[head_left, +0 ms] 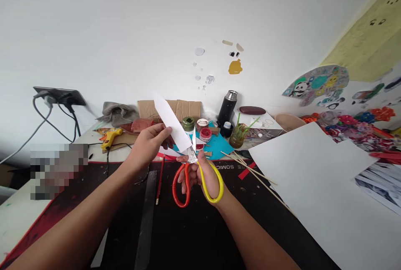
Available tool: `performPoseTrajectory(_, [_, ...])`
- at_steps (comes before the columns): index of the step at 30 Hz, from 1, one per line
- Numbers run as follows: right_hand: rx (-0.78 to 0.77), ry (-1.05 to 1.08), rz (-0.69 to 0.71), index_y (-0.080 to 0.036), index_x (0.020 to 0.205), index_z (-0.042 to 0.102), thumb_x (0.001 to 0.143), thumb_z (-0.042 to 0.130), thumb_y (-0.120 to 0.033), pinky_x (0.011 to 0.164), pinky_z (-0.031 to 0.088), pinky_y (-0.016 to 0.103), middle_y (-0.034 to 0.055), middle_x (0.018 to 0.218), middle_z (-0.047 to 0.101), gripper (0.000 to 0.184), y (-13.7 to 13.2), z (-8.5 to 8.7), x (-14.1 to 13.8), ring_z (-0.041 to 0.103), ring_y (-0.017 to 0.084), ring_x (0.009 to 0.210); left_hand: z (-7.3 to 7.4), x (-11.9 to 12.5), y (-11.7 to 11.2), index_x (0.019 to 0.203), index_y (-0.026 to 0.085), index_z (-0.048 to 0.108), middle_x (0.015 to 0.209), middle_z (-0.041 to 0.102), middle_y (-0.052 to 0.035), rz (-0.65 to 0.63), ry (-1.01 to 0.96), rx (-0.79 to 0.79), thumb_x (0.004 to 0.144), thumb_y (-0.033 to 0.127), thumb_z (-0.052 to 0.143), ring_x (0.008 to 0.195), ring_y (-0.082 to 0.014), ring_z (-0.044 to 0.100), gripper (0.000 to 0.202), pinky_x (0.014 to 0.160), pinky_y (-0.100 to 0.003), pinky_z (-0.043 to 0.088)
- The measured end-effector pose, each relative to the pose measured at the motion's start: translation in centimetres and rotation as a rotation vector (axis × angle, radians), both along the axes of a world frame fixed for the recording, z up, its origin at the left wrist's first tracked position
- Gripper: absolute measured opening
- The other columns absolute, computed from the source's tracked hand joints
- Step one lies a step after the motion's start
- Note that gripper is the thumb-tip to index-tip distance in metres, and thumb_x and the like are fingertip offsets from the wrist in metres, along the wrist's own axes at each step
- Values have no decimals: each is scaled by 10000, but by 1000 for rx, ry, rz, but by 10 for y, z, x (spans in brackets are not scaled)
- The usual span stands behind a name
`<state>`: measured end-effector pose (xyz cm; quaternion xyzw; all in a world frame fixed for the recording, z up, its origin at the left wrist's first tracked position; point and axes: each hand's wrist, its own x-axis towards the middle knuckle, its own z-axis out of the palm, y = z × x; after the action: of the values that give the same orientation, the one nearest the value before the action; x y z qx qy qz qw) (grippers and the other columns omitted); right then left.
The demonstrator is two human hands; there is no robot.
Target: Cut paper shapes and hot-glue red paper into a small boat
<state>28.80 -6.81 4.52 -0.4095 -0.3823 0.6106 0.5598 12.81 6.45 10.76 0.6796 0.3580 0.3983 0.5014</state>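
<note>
My left hand pinches a long pointed strip of white paper, held up above the desk. My right hand grips a pair of scissors with one red and one yellow handle loop. The open blades meet the lower end of the paper strip. Both hands hover over a black desk mat.
A large white sheet lies at the right with thin wooden sticks beside it. A dark ruler and red pencil lie on the mat. A yellow glue gun, jars, a black flask and cardboard stand at the back.
</note>
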Motion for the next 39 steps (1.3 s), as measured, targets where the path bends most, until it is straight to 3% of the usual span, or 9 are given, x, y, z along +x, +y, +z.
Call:
performPoseTrajectory(5, [-22,28,-10,-143,1128,758,851,471,-1056,504,464,269,69,661,758,997,0,5,1,659,196,432,-6,2,6,696,206,681,642,681,-35,22,-125,-120,822,458,792,581,-177,625,302,575,-304,505])
performPoseTrajectory(11, [-39,39,20,-184,1103,716,874,428,-1055,500,477,272,42,651,729,946,-6,16,-3,696,217,453,0,-3,12,673,210,670,625,683,-40,107,-214,-117,855,398,747,547,-163,600,273,562,-294,489])
performPoseTrajectory(18, [84,-127,-85,-177,1077,715,907,640,-930,444,485,253,22,688,722,776,-11,11,-12,636,169,427,14,-11,5,745,245,661,662,698,-30,177,-98,15,914,445,692,598,-202,630,264,607,-335,522])
performPoseTrajectory(22, [94,-268,-107,-167,1082,729,954,614,-899,450,492,238,-3,678,686,753,-13,6,-15,634,146,443,22,-12,-1,775,252,668,666,702,-18,244,1,93,918,452,674,619,-211,651,246,620,-334,542])
performPoseTrajectory(31, [170,-445,-139,-206,1087,721,1068,586,-762,476,483,238,-34,672,652,572,-12,-5,-10,623,130,450,25,-6,-15,801,240,660,629,715,2,200,70,181,909,468,663,576,-198,675,253,589,-299,569])
performPoseTrajectory(39, [143,-512,-144,-217,1094,719,1076,616,-711,501,484,242,-39,676,658,505,-13,-1,-9,629,131,461,28,-1,-22,794,211,666,627,714,-6,143,55,153,904,450,669,572,-178,670,262,593,-283,558])
